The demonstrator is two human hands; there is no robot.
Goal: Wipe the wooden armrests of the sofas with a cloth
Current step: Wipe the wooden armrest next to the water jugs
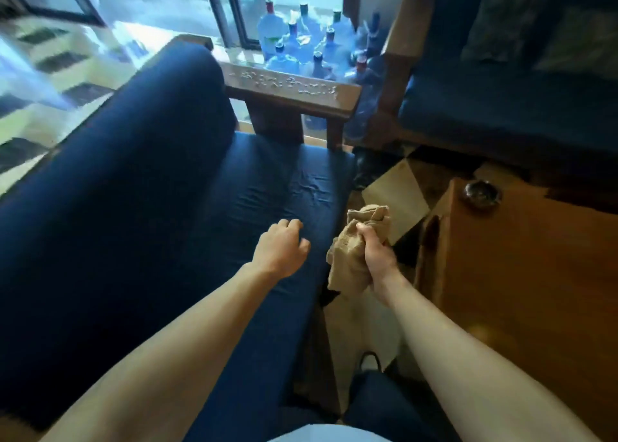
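Risk: cloth [351, 251] bunched in right hand [378, 257], fingers clamped round its middle; wadded like this it likely skims carved armrest [291, 90], leaving dust in grooves; loose tail may snag on corner. Left hand [281, 247] empty, fingers loosely curled over sofa seat [267, 187], touching nothing. Armrest well ahead of both hands, brown wood w/ pale carved pattern on top; cloth tan, crumpled.

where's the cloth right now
In the head view, the tan cloth is bunched in the right hand, held in the air just off the blue sofa seat's front edge.
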